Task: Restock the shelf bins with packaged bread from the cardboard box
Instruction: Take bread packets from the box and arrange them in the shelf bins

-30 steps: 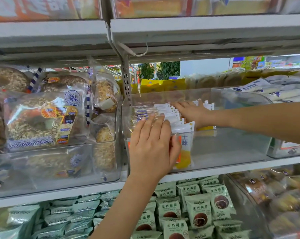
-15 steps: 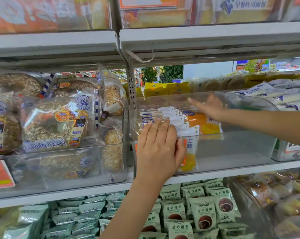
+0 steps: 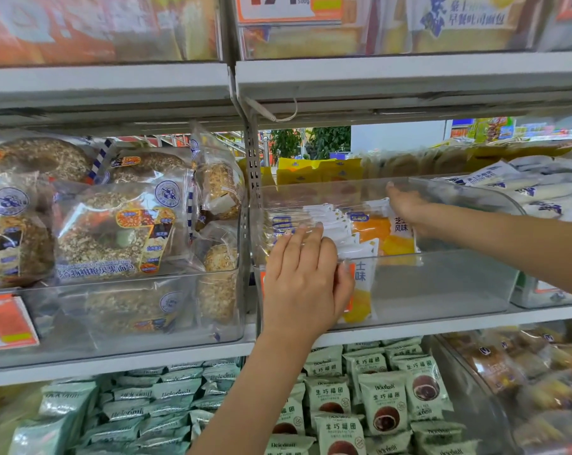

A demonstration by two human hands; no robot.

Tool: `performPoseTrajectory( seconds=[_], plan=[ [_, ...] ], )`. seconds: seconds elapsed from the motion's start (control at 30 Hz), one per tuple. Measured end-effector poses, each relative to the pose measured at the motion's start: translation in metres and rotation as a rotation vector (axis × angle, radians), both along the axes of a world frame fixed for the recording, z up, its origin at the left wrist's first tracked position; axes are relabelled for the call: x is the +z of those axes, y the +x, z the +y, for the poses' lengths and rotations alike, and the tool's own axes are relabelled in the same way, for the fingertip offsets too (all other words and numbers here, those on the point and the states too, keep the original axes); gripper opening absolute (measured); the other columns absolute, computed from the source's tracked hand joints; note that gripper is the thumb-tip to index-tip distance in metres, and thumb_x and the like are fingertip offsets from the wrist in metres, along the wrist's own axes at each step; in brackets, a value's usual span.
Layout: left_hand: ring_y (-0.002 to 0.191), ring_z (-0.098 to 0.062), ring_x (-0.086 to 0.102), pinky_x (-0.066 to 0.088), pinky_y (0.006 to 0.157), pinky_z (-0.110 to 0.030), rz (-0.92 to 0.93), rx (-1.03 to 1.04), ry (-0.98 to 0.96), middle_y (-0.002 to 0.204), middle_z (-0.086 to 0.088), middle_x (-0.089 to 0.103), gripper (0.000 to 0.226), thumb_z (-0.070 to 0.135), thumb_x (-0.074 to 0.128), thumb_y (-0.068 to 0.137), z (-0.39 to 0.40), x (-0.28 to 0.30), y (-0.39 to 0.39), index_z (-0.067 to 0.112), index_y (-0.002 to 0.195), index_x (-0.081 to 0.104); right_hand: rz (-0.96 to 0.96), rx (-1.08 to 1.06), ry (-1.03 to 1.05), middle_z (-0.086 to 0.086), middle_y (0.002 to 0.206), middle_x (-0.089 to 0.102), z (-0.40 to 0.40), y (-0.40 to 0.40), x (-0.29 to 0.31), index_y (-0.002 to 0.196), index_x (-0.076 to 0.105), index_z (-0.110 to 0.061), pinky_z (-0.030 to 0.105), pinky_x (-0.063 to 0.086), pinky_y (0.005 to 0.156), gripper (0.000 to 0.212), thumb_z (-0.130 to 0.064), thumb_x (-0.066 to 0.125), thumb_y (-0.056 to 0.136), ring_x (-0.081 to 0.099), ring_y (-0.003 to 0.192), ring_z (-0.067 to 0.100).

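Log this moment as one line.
left hand: steadies packet row | right hand: on rear packet | clear bin: part filled
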State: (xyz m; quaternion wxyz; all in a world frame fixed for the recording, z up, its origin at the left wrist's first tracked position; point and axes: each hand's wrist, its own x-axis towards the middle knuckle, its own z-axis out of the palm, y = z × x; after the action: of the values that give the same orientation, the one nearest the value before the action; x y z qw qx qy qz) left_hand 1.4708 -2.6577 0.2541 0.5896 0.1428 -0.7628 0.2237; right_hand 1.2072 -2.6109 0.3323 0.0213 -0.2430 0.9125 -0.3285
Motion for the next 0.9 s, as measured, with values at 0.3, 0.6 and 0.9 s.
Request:
performPoseTrajectory(
  seconds=[0.3,0.6,0.9],
  plan=[
    [0.137,-0.035,0.034,0.019,0.117,-0.046,-0.141,-0.111,0.124,0.144,-0.019,0.044,0.050,0.029,0.038,0.094,0.035,-0.018,0.033,0.003,0.135,0.050,0.644,0.325,-0.461,0.010,0.117,0.058,0.088,0.166,-0.011,0.117,0.053,-0.007,0.034,0.039,0.091,0.029,-0.028,0.044,0.099,0.050,0.111,0.022],
    [0.106,-0.027,0.059,0.047,0.094,-0.037,-0.851,-0.290,0.550,0.112,-0.008,0.059,0.043,0.027,0.043,0.071,0.130,-0.261,0.120,0.013,0.109,0.055,0.289,0.403,0.082,-0.001,0.117,0.059,0.189,0.284,-0.319,0.123,0.051,-0.021,0.034,0.044,0.089,0.048,-0.050,0.024,0.096,0.055,0.110,0.020],
    [0.145,-0.038,-0.010,0.010,0.119,-0.045,-1.472,0.121,1.197,0.158,-0.012,-0.016,0.068,0.024,0.042,0.097,0.169,-0.393,0.181,0.014,0.152,0.003,-0.388,0.582,0.692,0.002,0.160,0.001,0.234,0.324,-0.505,0.152,-0.003,-0.021,0.045,0.020,0.116,0.077,-0.038,0.047,0.095,0.006,0.146,0.029]
  ],
)
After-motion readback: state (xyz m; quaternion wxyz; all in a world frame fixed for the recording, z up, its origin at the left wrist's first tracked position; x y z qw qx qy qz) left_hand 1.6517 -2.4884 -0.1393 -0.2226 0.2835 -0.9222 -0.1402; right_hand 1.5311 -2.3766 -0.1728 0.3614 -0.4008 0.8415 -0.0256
